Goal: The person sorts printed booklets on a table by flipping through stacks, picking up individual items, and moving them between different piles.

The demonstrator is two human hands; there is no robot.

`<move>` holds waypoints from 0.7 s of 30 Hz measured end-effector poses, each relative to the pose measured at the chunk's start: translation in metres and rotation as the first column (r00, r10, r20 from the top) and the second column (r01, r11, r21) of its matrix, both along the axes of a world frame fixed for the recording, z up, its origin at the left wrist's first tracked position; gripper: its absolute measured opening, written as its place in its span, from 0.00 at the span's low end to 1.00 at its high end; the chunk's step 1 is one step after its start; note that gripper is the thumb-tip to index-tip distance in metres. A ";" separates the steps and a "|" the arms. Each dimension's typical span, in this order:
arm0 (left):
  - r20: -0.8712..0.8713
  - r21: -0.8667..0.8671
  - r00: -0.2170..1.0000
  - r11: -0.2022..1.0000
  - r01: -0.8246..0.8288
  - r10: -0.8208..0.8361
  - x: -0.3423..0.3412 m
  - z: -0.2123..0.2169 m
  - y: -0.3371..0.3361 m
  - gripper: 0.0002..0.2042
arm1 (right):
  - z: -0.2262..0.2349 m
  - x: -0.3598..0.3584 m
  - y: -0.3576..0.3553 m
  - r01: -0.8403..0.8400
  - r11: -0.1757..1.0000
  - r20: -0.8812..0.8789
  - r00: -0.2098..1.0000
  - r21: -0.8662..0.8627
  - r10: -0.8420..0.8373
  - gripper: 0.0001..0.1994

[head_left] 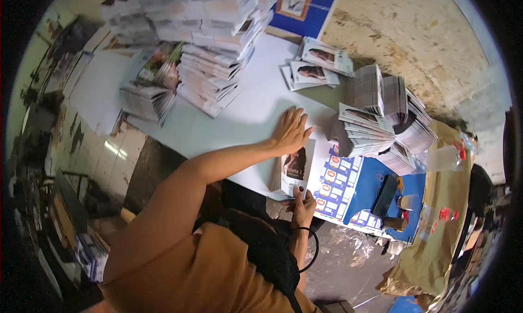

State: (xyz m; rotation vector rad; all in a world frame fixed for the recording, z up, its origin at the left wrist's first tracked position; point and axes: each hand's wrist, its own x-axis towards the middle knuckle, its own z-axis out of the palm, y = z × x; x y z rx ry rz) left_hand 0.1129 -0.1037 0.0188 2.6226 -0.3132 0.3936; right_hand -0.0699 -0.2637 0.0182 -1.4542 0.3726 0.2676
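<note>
A small stack of booklets (294,168) with a dark picture on the cover lies at the near edge of the white table (259,78). My left hand (291,130) reaches across from the left and rests flat over the stack's far end, fingers stretched toward the back. At the near end, my right hand (302,207) grips the stack's edge, its thumb on top and its other fingers partly hidden at the side and below. A dark loop (316,253) hangs beside my right wrist.
Tall piles of folded printed sheets (201,19) stand at the back left, with fanned bundles (210,76) before them. More booklets (321,57) and bundles (370,128) sit at the right. A dark oblong box (385,196) and a cup (407,202) stand on the blue area.
</note>
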 end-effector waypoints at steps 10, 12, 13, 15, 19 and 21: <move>0.167 0.186 0.932 0.939 0.290 -0.321 -0.014 0.034 -0.014 0.36 | -0.014 -0.003 -0.007 0.016 0.999 0.029 0.999 -0.046 -0.015 0.14; 0.120 0.151 0.940 0.942 0.301 -0.320 -0.025 0.032 -0.017 0.36 | -0.001 -0.001 0.003 0.064 0.998 -0.003 0.998 -0.015 -0.064 0.14; 0.075 0.122 0.946 0.944 0.306 -0.316 -0.028 0.030 -0.017 0.37 | 0.018 -0.001 0.011 0.102 0.995 -0.049 0.994 0.019 -0.101 0.15; 0.019 0.077 0.947 0.945 0.319 -0.321 -0.035 0.020 -0.007 0.37 | 0.001 -0.001 0.004 0.080 0.996 -0.005 0.997 -0.037 -0.080 0.15; 0.068 0.032 0.916 0.918 0.394 -0.396 -0.035 0.014 0.007 0.39 | -0.026 -0.003 0.001 0.049 0.991 0.078 0.996 -0.123 -0.040 0.15; 0.088 0.018 0.913 0.917 0.399 -0.399 -0.039 0.019 0.003 0.39 | -0.007 -0.003 0.006 0.068 0.996 0.024 0.997 -0.056 -0.067 0.14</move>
